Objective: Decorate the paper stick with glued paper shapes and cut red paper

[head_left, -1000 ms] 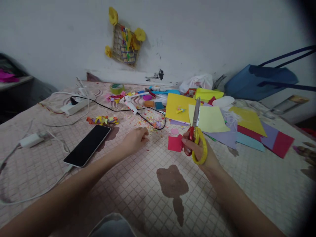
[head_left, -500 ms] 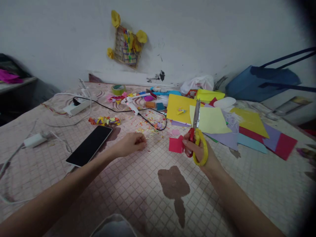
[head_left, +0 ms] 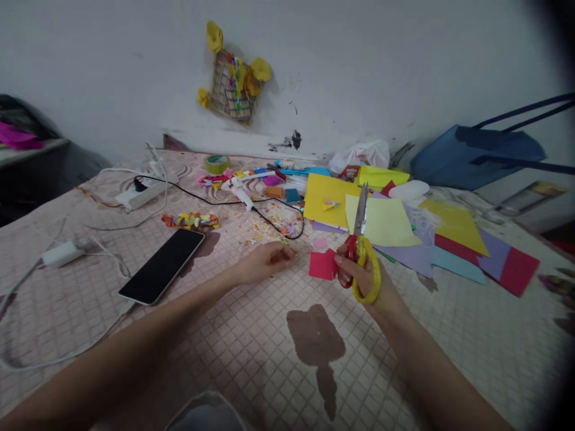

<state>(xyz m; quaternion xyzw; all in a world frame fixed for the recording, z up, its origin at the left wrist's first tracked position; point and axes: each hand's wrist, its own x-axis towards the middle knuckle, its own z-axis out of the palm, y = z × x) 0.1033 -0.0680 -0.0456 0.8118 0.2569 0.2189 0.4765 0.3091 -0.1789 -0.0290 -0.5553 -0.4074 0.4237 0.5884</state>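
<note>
My right hand [head_left: 366,276] is closed round the yellow and red handles of a pair of scissors [head_left: 362,239], blades pointing away from me and shut. The same hand's thumb and fingers pinch a small pink-red paper square [head_left: 321,264] on its left side. My left hand [head_left: 266,261] rests low on the patterned sheet [head_left: 251,335], its fingers curled in a loose pinch just left of that square; what they hold, if anything, is too small to name.
A black phone [head_left: 162,264] lies at the left with white chargers and a power strip [head_left: 139,193]. Coloured paper sheets [head_left: 390,221] spread at the right. Paper scraps, a glue gun [head_left: 240,191], tape roll [head_left: 216,162] and blue bag [head_left: 489,152] lie further back.
My left hand has slid rightwards across the sheet, closer to the paper square. My right hand with scissors and paper has stayed nearly in place.
</note>
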